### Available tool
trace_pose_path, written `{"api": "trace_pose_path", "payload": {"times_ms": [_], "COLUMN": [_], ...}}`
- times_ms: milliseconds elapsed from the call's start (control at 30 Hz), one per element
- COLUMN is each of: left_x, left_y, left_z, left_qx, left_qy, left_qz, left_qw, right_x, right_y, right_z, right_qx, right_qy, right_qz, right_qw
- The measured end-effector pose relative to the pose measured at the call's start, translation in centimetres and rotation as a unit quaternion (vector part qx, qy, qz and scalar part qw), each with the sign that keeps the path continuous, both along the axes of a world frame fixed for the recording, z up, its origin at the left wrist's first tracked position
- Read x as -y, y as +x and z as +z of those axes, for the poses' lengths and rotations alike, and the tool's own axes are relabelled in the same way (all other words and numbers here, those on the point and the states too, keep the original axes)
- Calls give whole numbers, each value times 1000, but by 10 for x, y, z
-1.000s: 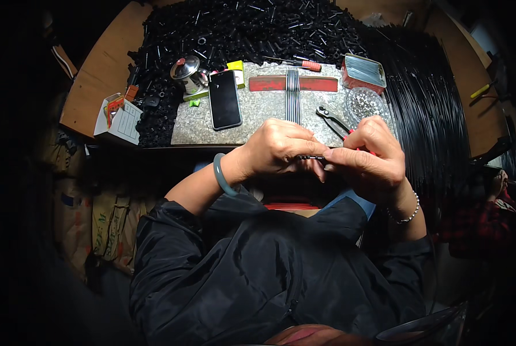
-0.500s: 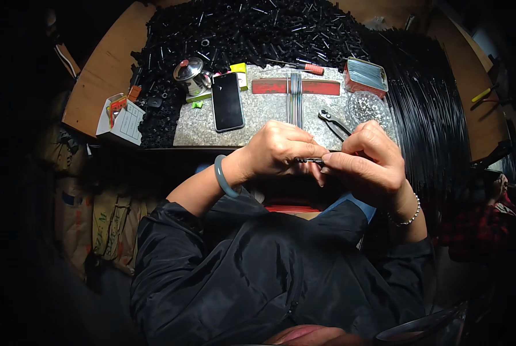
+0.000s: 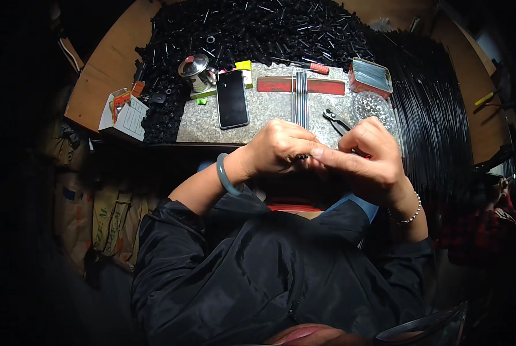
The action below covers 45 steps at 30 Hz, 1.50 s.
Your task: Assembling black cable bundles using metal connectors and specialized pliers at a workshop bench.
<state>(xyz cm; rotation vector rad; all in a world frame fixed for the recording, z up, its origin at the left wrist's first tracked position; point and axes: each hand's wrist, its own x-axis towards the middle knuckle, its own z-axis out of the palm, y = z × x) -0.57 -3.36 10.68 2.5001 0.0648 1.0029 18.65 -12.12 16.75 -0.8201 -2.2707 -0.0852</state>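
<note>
Between my hands, close to my body and off the near edge of the worktop, is a small black part (image 3: 302,156), mostly hidden by fingers. My left hand (image 3: 282,147) is closed around it, fingers curled. The thumb of my right hand (image 3: 374,158) presses against its right end, the other fingers bent; anything more inside that hand is hidden. Just beyond the right hand lie dark-handled pliers (image 3: 337,121), jaws pointing away; a bit of red shows under that hand. Thin metal rods (image 3: 300,104) lie across a red bar (image 3: 326,86) on the mottled grey board (image 3: 203,128).
Small black parts (image 3: 252,34) are heaped at the back, with long black rods (image 3: 431,104) at right. A phone (image 3: 233,99), lidded metal cup (image 3: 195,70), tin of pins (image 3: 370,76), clear round dish (image 3: 373,108), red-handled screwdriver (image 3: 318,68) and white box (image 3: 130,117) stand around.
My right thumb has slid left over the black part, so less of it shows. The hands stay together; the whole scene has shifted slightly right in view.
</note>
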Motion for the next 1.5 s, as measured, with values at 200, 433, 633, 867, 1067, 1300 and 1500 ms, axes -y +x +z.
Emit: {"api": "trace_pose_path", "payload": {"times_ms": [200,433,633,867,1067,1300,1500], "left_x": [0,2,1,1,-64,-112,-24], "left_y": [0,3,6,2,-2,19,38], "left_z": [-3,-1,-5,-5,-57,-91,-88], "left_qx": [5,22,33,-63,-343,-318,-246], "left_qy": [10,13,10,36,181,218,38], "left_qz": [7,-6,-10,19,2,48,112], "left_qw": [1000,1000,999,997,922,921,962], "right_x": [0,-1,1,0,4,6,46], "right_y": [-2,-7,-19,11,-22,-67,-10], "right_z": [-5,-8,-11,-38,-108,-164,-105], "right_qx": [-2,-56,-91,-430,-340,-500,-690], "right_qy": [57,8,-35,-159,-339,-293,-18], "right_qz": [-3,10,43,87,0,-117,-76], "right_qw": [998,998,994,884,877,807,720]}}
